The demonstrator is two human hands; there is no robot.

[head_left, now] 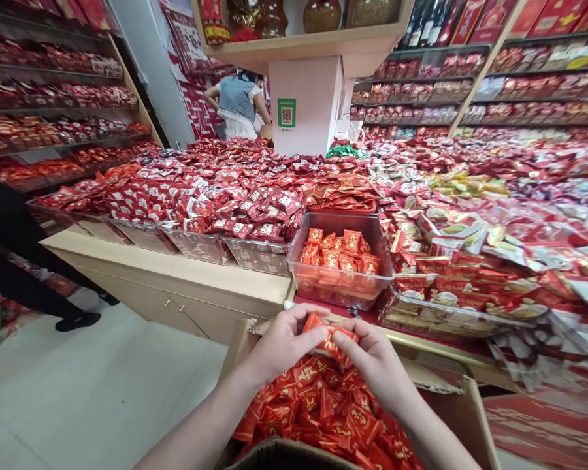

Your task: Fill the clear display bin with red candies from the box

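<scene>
My left hand point(279, 343) and my right hand point(372, 359) meet over an open cardboard box point(463, 418) full of red wrapped candies point(323, 408). Together they grip a small bunch of the red candy packets point(329, 334), fingers closed around it from both sides. Just beyond the hands stands a clear plastic bin point(340, 287), partly filled with the same red-and-gold candies. It sits at the front edge of the display counter point(176, 267).
The counter holds a row of clear bins heaped with red sweets point(235, 202) and mixed sweets point(470, 248) to the right. A person in dark clothes point(10, 248) stands at the left. Another person point(238, 104) stands behind. Shelves line both walls.
</scene>
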